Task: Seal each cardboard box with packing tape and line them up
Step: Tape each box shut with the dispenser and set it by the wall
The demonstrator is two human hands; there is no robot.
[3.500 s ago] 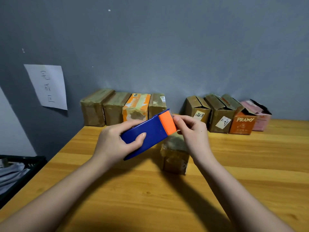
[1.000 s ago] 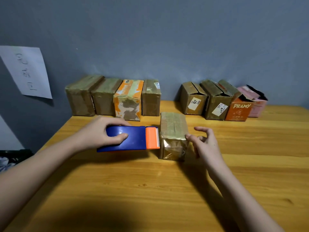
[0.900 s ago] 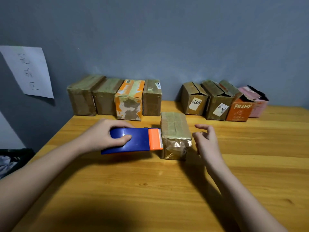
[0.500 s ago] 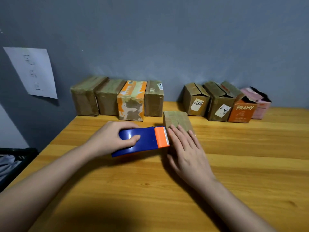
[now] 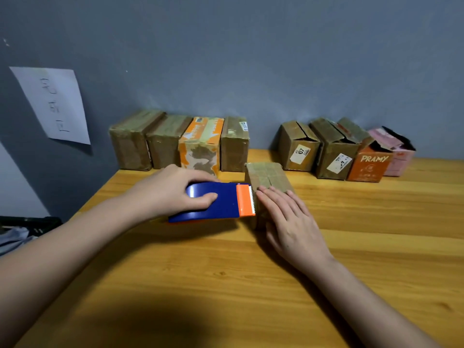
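The left hand held its grip around a blue tape dispenser, serrated edge against the taped box mid-tabletop; the right hand pressed flat, bare wood toward 3 o'clock.

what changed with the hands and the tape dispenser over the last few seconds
The left hand lowered the blue tape dispenser beside the taped box, still gripping it. The right hand let go of the tape end and now presses flat on the box. The two box rows stayed put.
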